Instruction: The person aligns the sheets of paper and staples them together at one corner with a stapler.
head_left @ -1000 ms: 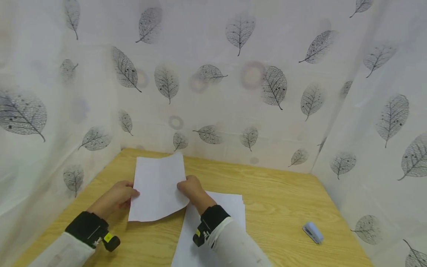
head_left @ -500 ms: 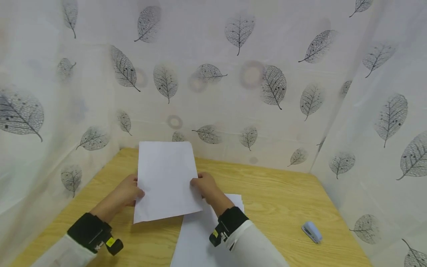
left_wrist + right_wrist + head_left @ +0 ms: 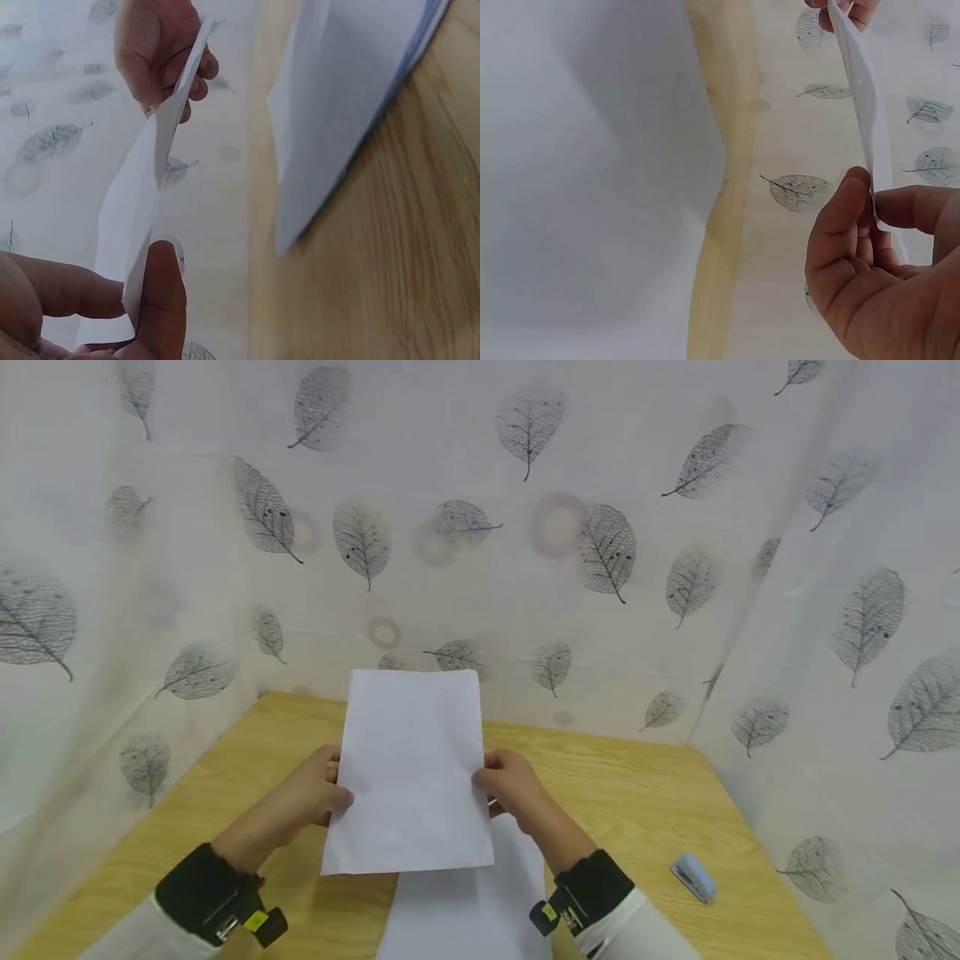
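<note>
From the head camera, the person holds a plain white sheet of paper (image 3: 411, 772) upright above the pale wooden bench (image 3: 652, 802), one hand on each long edge. The left hand (image 3: 311, 792) has its grip closed on the sheet's left edge, thumb lying across the front face. The right hand (image 3: 512, 783) has its grip closed on the right edge in the same way. Both wrists wear black bands below white sleeves. Just under the right grip, and partly hidden by the held sheet, a loose stack of white paper (image 3: 468, 910) lies flat on the bench. Well off to the right of the right grip sits a small pale blue stapler (image 3: 693, 877). White cloth printed with grey leaves (image 3: 525, 527) walls in the bench on three sides.

From the left wrist camera, the sheet (image 3: 142, 202) is seen nearly edge-on. The left hand (image 3: 82, 307) pinches its near edge between the thumb and a finger. At the far edge the right hand (image 3: 154, 49) grips it with curled fingers. To the right of the left grip the stack (image 3: 345, 97) rests on the bench (image 3: 397, 255).

From the right wrist camera, the sheet (image 3: 866, 112) again shows edge-on. The right hand (image 3: 877, 277) pinches it between thumb and fingers. At the top of the frame the fingertips of the left hand (image 3: 851, 11) hold the far edge. Left of the right grip, the stack (image 3: 585, 172) fills the view, blurred, with a strip of bench (image 3: 724, 195) beside it.
</note>
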Motion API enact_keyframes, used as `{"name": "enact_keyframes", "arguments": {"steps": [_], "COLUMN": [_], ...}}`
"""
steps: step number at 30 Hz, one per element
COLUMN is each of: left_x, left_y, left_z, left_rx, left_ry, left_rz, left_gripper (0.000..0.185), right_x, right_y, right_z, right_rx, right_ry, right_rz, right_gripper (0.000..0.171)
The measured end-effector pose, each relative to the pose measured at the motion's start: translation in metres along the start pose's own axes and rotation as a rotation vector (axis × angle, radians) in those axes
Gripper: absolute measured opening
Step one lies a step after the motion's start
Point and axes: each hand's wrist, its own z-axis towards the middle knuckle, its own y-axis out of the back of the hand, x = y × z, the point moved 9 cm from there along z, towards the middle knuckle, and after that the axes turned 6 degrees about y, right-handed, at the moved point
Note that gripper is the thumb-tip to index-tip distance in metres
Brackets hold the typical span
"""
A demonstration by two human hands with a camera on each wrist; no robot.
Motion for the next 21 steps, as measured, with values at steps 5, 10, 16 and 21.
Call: {"name": "enact_keyframes", "arguments": {"steps": [5,10,16,21], "left_x": [-0.011,-0.019,-0.026,-0.026], "left_y": [-0.014,-0.026,-0.040,-0.054], "left_z": [-0.011,-0.015,-0.018,-0.022], "left_rx": [0.020,0.028,0.039,0.056], "left_ry": [-0.032,-0.050,-0.070,-0.078], "left_rz": [-0.005,-0.017,-0.050,-0.072], "left_gripper": [0.069,0.058,0.046,0.039], "right_x": [0.002,-0.002,-0.010,-0.018], "right_y": [0.019,0.035,0.048,0.057], "right_z": [-0.021,-0.041,-0.062,-0.077], "right_rx": [0.016,0.017,0.027,0.030], "right_ry": [0.033,0.021,-0.009,-0.029], "right_rz": [0.005,0.013,0.002,-0.019], "right_gripper": [0.024,0.021,0.021,0.024]}}
